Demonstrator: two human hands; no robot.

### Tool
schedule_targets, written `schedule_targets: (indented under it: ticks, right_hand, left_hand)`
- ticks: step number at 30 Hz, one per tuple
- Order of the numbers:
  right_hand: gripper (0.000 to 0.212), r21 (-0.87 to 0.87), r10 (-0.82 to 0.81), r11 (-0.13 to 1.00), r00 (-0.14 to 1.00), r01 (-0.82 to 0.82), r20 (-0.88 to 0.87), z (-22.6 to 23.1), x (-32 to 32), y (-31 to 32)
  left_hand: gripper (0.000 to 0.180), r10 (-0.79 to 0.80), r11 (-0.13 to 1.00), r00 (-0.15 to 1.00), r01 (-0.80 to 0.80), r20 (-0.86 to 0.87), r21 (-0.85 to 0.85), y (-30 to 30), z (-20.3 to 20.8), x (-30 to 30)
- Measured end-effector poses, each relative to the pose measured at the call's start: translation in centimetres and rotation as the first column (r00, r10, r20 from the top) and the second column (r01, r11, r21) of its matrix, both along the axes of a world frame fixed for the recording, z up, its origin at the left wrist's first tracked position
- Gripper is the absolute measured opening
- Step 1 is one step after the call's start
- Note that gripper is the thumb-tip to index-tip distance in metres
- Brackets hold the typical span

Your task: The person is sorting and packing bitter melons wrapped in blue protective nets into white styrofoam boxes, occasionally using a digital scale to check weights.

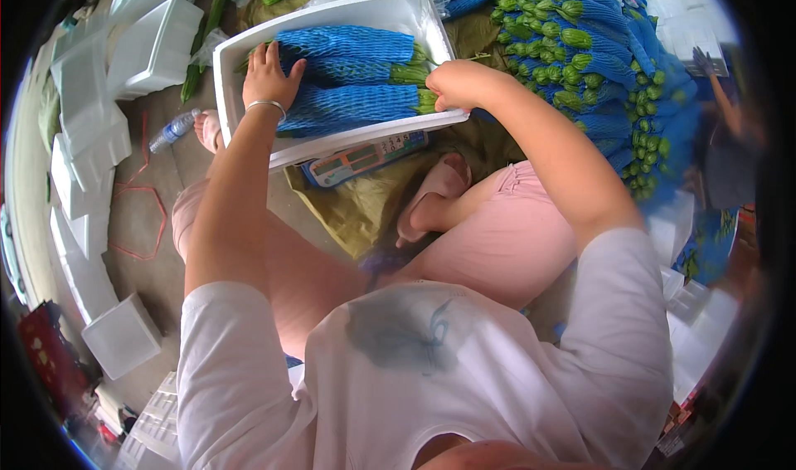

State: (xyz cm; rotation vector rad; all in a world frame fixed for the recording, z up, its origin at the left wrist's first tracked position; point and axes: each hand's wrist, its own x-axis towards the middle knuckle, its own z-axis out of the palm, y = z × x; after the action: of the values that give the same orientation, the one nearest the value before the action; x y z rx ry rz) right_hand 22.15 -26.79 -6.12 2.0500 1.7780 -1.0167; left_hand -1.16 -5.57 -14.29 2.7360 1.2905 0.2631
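A white foam box in front of me holds several bundles of green stems in blue net sleeves, laid side by side. My left hand, with a bangle at its wrist, lies on their left ends, fingers stretched and apart. At the box's right side, my right hand is closed beside the green end of the nearest bundle. Its fingertips are partly hidden, so whether it grips the green end or the rim does not show. A scale with a display sits just below the box's front wall.
Many blue-netted bundles with green buds are piled at the right. White foam boxes line the left side. A plastic bottle and red cord lie on the floor. Another person's arm shows at the far right.
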Motion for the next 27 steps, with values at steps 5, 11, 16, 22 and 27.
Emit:
schedule_targets:
  ticks: [5, 11, 16, 22, 27]
  right_hand:
    - [0.022, -0.05, 0.018, 0.999, 0.998, -0.015, 0.055, -1.3, -0.2, -0.2]
    - [0.021, -0.058, -0.043, 0.997, 0.997, 0.047, 0.062, -1.6, 0.7, 0.0]
    - [0.018, 0.051, -0.136, 0.989, 0.991, 0.136, 0.003, 2.2, 2.4, -1.1]
    - [0.025, -0.105, -0.367, 0.93, 0.915, 0.353, -0.171, 0.2, 2.5, -4.0]
    - [0.024, 0.036, -0.49, 0.851, 0.818, 0.524, -0.302, -0.8, 1.3, -3.9]
  left_hand:
    - [0.073, -0.001, 1.0, 1.0, 0.001, 0.0, -0.008, -0.5, 0.5, 0.6]
    - [0.072, -0.009, 0.997, 1.0, 0.009, 0.0, 0.079, -0.7, -0.9, 0.9]
    - [0.071, 0.01, 0.998, 1.0, -0.011, 0.009, 0.063, -0.8, -1.2, 0.1]
    - [0.073, 0.05, 0.991, 0.997, -0.044, -0.051, 0.127, -1.4, -1.3, 0.6]
    - [0.074, 0.045, 0.986, 0.998, -0.039, -0.035, 0.163, -1.2, -1.9, 0.7]
